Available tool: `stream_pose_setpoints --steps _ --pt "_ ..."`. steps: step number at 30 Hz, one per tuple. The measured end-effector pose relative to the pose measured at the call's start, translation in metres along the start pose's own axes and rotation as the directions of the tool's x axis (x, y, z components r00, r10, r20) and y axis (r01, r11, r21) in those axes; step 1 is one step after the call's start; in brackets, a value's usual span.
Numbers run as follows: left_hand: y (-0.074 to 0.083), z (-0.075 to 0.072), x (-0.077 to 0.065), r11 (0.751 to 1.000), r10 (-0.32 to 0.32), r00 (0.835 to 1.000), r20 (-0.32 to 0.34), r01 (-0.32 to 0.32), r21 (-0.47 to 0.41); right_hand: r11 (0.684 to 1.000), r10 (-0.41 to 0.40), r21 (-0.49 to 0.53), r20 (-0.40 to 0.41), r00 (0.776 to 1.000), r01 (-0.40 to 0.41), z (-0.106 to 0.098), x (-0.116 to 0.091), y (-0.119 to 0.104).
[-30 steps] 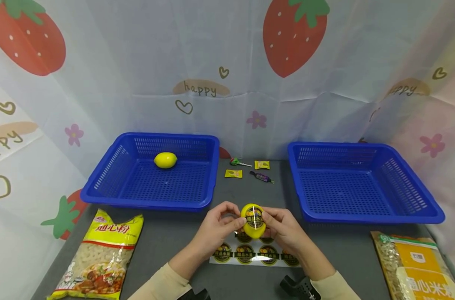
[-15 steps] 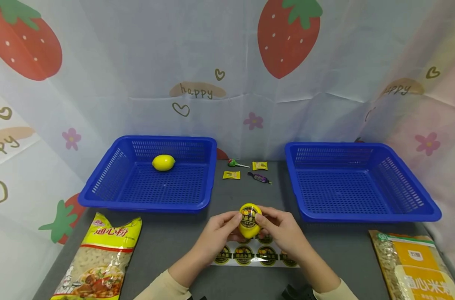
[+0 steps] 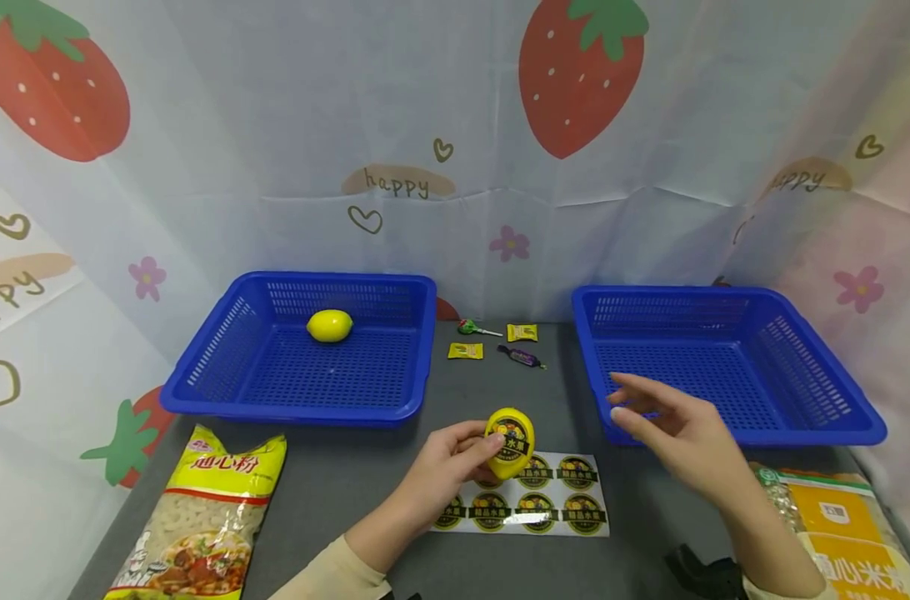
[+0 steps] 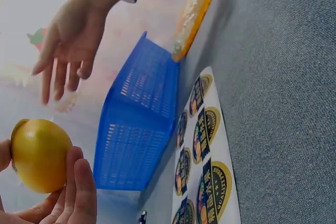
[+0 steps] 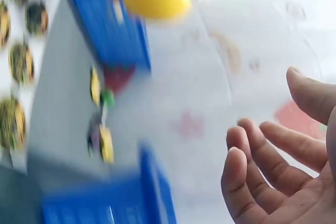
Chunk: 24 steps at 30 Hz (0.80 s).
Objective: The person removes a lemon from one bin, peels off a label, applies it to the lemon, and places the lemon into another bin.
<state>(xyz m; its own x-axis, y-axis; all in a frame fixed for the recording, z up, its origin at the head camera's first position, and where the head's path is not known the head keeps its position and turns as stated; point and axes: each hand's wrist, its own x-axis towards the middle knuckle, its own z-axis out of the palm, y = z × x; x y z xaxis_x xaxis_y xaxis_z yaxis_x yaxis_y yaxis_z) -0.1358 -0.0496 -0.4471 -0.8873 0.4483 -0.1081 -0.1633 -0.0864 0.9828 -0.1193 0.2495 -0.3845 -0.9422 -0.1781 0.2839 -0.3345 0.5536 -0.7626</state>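
Note:
My left hand [image 3: 449, 458] grips a yellow lemon [image 3: 521, 457] between thumb and fingers, raised over a sheet of round stickers [image 3: 552, 523]. A black and gold round sticker [image 3: 510, 439] lies on the lemon's upper face, partly under the thumb. In the left wrist view the lemon [image 4: 42, 156] shows its bare yellow side, with fingers on both sides of it. My right hand [image 3: 683, 429] holds nothing. It hovers off to the right in front of the right blue basket [image 3: 740, 437], fingers loosely bent and thumb apart.
Another lemon [image 3: 330, 326] lies in the left blue basket [image 3: 297, 414]. Between the baskets are a lollipop [image 3: 470, 327], two yellow-wrapped candies [image 3: 466, 351] and a purple one [image 3: 522, 357]. Pasta bags stand at the left [image 3: 200, 517] and right [image 3: 845, 533] table sides.
My right hand has let go of the lemon and moved right, towards the right basket. The left hand keeps the lemon at nearly the same spot, uncovering more of the sticker sheet.

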Motion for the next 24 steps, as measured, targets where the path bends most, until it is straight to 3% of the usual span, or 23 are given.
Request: stream_pose_setpoints --steps 8,11,14,17,24 --pt "0.004 0.004 0.002 0.999 0.022 1.0 -0.004 -0.022 0.034 0.98 0.104 -0.145 -0.193 0.976 -0.133 -0.083 -0.01 0.056" --pt "0.005 0.006 0.003 0.999 0.021 1.0 -0.004 -0.021 0.046 0.959 0.151 -0.188 -0.299 0.942 -0.213 -0.109 -0.015 0.084" --pt "0.006 0.007 0.005 0.999 0.012 1.0 -0.003 -0.012 0.05 0.917 0.243 -0.21 -0.383 0.892 -0.339 -0.128 -0.02 0.108" --pt "0.007 0.009 0.007 0.998 0.007 1.0 -0.005 -0.007 0.056 0.865 0.326 -0.242 -0.395 0.859 -0.439 -0.139 -0.024 0.125" --pt "0.011 0.017 0.014 0.999 0.006 1.0 0.007 -0.007 0.048 0.807 0.393 -0.315 -0.345 0.852 -0.5 -0.148 -0.033 0.148"
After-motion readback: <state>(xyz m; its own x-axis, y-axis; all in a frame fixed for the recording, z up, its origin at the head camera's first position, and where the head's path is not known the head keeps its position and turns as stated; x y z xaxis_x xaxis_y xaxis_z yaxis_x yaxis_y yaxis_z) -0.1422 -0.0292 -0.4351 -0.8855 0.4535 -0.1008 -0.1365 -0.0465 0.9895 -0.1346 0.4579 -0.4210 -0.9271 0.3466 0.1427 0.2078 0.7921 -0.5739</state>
